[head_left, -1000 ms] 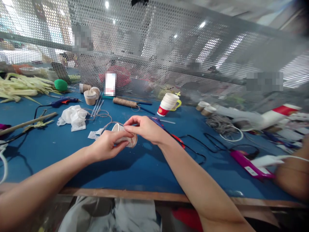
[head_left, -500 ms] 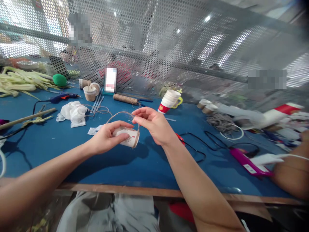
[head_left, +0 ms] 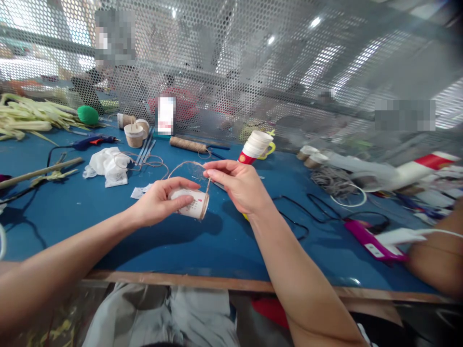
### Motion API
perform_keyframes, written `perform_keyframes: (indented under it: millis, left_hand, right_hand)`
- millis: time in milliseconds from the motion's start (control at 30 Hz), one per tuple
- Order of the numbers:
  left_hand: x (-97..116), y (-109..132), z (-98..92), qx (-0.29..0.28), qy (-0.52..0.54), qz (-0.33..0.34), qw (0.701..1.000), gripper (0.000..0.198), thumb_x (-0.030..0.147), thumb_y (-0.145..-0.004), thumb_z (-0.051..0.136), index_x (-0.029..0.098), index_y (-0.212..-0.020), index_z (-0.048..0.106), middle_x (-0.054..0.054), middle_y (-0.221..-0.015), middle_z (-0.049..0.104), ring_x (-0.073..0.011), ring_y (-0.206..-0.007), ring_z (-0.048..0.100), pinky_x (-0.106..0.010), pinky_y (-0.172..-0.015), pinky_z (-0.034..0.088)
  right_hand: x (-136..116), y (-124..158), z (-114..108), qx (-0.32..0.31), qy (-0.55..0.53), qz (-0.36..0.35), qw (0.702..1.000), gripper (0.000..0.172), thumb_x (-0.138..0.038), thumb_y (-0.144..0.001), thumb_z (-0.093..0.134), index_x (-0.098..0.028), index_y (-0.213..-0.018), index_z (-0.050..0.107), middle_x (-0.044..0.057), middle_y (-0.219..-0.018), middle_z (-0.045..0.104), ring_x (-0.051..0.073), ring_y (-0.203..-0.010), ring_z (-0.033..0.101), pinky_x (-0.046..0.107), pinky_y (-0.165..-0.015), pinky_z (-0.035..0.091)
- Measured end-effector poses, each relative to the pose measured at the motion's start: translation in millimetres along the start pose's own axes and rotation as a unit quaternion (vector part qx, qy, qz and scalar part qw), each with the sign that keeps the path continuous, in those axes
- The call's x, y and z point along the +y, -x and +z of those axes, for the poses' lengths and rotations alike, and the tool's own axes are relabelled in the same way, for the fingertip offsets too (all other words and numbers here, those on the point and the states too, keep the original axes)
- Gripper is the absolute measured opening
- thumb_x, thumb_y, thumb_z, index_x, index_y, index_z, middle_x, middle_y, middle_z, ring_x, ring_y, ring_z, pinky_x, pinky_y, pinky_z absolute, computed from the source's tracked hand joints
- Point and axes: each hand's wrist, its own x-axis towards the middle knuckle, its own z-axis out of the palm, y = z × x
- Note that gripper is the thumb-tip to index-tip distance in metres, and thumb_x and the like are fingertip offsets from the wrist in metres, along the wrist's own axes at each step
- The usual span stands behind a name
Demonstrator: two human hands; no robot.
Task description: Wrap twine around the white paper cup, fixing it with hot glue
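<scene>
A white printed paper cup lies on its side in my left hand, held just above the table with its rim end to the right. Several turns of brown twine go around that end. Between thumb and fingertips my right hand pinches the twine, pulled up from the cup's edge. From there the strand loops back left across the table, past a crumpled white cloth or bag. The twine spool lies farther back.
Stacked paper cups stand behind my right hand. Twine-wrapped cups and a glue gun are at the back left. A purple power strip with black cord lies at right, near another person's arm. A perforated metal screen rises behind the table.
My right hand has moved slightly to the right with the twine, drawing it up from the cup's edge. The cup and my left hand stay nearly in place.
</scene>
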Motion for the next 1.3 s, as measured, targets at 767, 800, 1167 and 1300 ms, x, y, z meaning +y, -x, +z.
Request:
perform_keyframes:
  millis: [767, 800, 1167, 1300]
  left_hand:
    - [3.5, 1.5, -2.3, 0.002, -0.008, 0.006, 1.0, 0.032, 0.029, -0.074, 0.061, 0.011, -0.1, 0.062, -0.006, -0.082, 0.069, -0.0098, -0.058, 0.058, -0.02, -0.055, 0.047]
    - [3.4, 1.5, -2.5, 0.002, -0.009, 0.009, 1.0, 0.032, 0.029, -0.074, 0.061, 0.011, -0.1, 0.062, -0.006, -0.083, 0.069, -0.0098, -0.058, 0.059, -0.02, -0.055, 0.047]
    - [3.6, 1.6, -3.4, 0.019, -0.015, 0.044, 0.999, 0.03, 0.03, -0.074, 0.062, 0.011, -0.097, 0.063, -0.006, -0.083, 0.068, -0.0093, -0.059, 0.058, -0.017, -0.053, 0.046]
    - [3.6, 1.8, -4.2, 0.027, -0.017, 0.047, 0.998, 0.031, 0.033, -0.073, 0.063, 0.011, -0.096, 0.064, -0.006, -0.084, 0.069, -0.0105, -0.06, 0.058, -0.019, -0.054, 0.047]
  right_hand:
    - [5.1, -2.0, 0.5, 0.024, 0.052, 0.0, 0.998, 0.014, -0.021, -0.064, 0.067, -0.017, -0.077, 0.067, 0.002, -0.074, 0.069, 0.014, -0.074, 0.064, 0.033, -0.077, 0.048]
    - [5.5, -2.1, 0.6, 0.022, 0.063, 0.002, 0.998, 0.014, -0.021, -0.064, 0.067, -0.017, -0.077, 0.067, 0.003, -0.075, 0.069, 0.015, -0.074, 0.063, 0.033, -0.077, 0.048]
    - [8.2, -2.8, 0.8, 0.003, 0.09, 0.02, 0.996, 0.012, -0.02, -0.064, 0.067, -0.017, -0.075, 0.068, 0.003, -0.076, 0.07, 0.014, -0.074, 0.062, 0.032, -0.077, 0.046]
    - [9.2, -3.0, 1.3, -0.005, 0.112, 0.021, 0.993, 0.012, -0.021, -0.064, 0.067, -0.017, -0.075, 0.068, 0.003, -0.078, 0.07, 0.015, -0.075, 0.062, 0.032, -0.077, 0.046]
